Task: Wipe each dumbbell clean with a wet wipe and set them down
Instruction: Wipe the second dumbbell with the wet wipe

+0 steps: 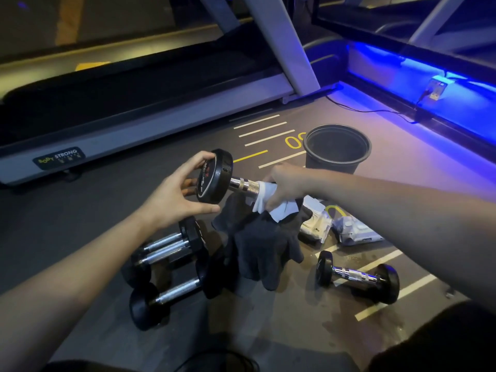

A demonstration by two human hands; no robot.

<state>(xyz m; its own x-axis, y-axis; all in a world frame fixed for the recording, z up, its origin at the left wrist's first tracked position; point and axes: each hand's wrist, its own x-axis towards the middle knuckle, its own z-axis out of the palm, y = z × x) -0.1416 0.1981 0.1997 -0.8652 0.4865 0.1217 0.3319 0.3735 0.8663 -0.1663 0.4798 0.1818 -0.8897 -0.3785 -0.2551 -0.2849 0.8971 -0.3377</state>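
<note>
A black dumbbell (pixel 214 175) with a chrome handle is held up above the floor. My left hand (pixel 174 191) grips its near end plate with thumb and fingers round the rim. My right hand (pixel 284 183) wraps a white wet wipe (pixel 271 202) round the handle; the far end plate is hidden behind that hand. Three more dumbbells lie on the floor at lower left (pixel 166 248), (pixel 171 294). Another dumbbell (pixel 357 276) lies at lower right on a wet patch.
A dark cloth (pixel 260 245) lies in the middle of the floor. Wet wipe packs (pixel 316 224) and a plastic bag (pixel 354 232) sit beside it. A black bucket (pixel 336 149) stands behind. A treadmill (pixel 134 108) runs along the left; a blue-lit ledge (pixel 429 84) with a cable lies right.
</note>
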